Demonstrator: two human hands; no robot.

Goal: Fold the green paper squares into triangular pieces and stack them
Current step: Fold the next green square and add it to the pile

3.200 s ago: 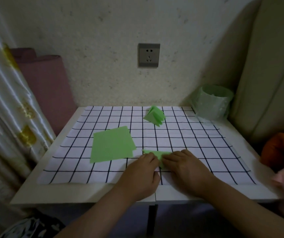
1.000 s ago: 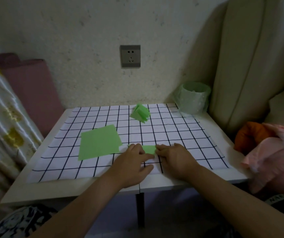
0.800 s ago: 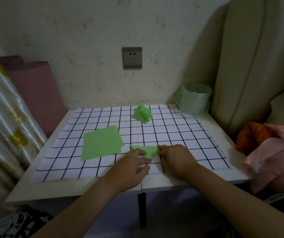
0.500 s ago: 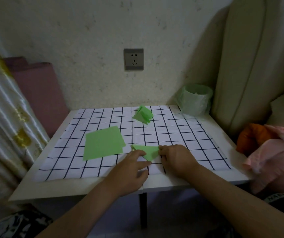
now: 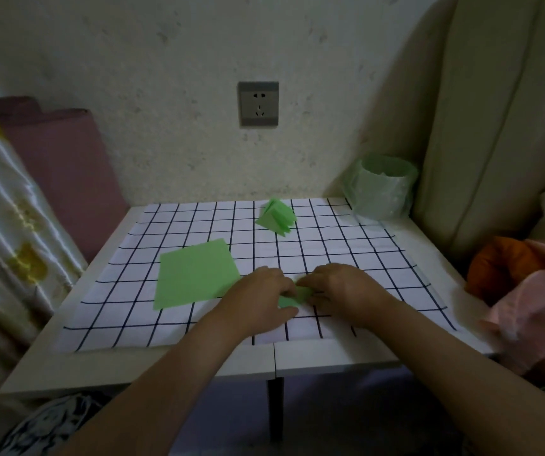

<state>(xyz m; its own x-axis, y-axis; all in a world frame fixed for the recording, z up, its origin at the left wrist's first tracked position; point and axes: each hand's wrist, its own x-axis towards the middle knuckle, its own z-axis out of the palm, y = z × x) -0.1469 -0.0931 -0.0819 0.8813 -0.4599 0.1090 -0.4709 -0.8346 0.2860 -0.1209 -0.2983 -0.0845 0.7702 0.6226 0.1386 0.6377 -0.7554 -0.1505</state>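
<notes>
Left hand [image 5: 258,302], right hand [image 5: 343,291] (palms down): fingers [image 5: 307,280] pinching green paper [image 5: 298,296].

A white tablecloth with a black grid [image 5: 330,258] is covering the white table [image 5: 133,366]. The flat paper squares [image 5: 195,274], the stack of folded triangular paper pieces [image 5: 277,217] and the small folded paper piece [image 5: 292,299] are showing light green. The satin curtain [image 5: 11,225] is showing cream with yellow blotches.

Bare hands [image 5: 258,301] and forearms [image 5: 166,390]; seemingly dark patterned clothing [image 5: 50,426] below.
</notes>
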